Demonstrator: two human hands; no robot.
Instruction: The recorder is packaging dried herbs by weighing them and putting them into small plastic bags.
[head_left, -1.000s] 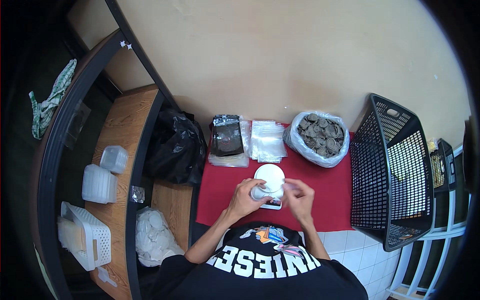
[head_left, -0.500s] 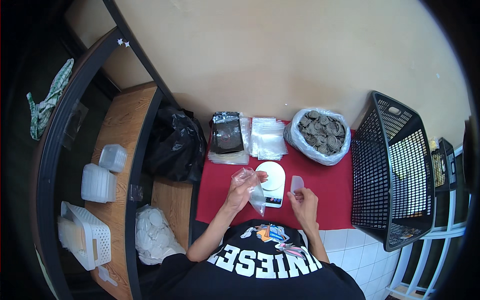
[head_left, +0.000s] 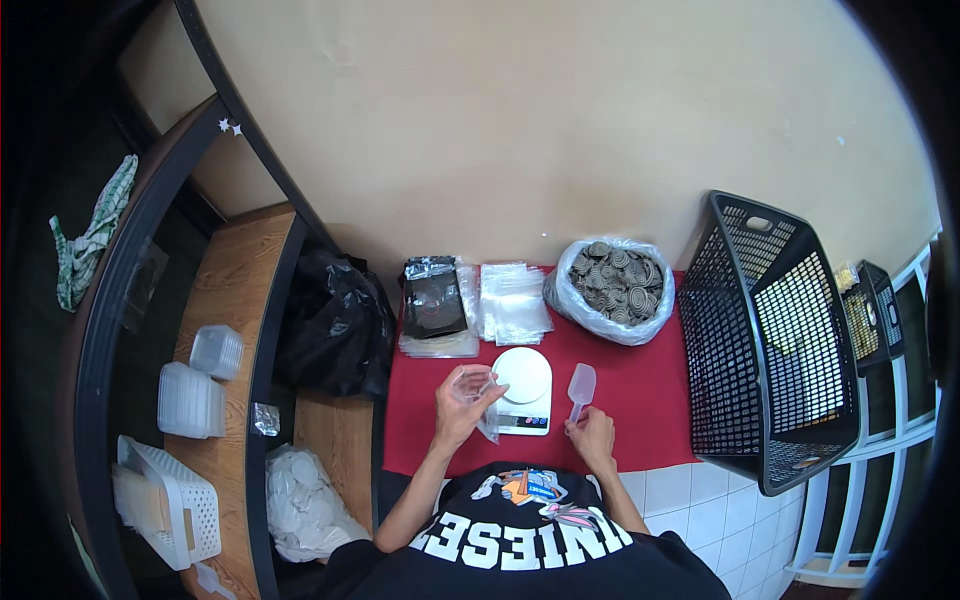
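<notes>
My left hand (head_left: 458, 412) grips a clear plastic bag (head_left: 489, 424), which hangs down beside a white kitchen scale (head_left: 524, 376). The scale's round plate bears nothing. In my right hand (head_left: 592, 437) is the handle of a translucent white scoop (head_left: 582, 381), its flat blade pointing away from me over the red cloth (head_left: 640, 400). Beyond the scoop stands a container lined with a clear bag (head_left: 565, 302), heaped with dark round pieces with a spiral pattern (head_left: 617, 280). Flat clear bags (head_left: 512, 305) lie in a stack behind the scale.
Left of the clear stack lie black-fronted pouches (head_left: 433, 305). A tall black mesh crate (head_left: 722, 350) borders the table's right side. On the left, a wooden shelf (head_left: 235, 270) carries clear tubs (head_left: 190, 402) and a white basket (head_left: 200, 510). A black bag (head_left: 335, 325) sits between shelf and table.
The scoop has swung upright, its blade now pointing away from me, clear of my right fingers. My left hand has turned and opened up around the bag. The whole view has shifted slightly.
</notes>
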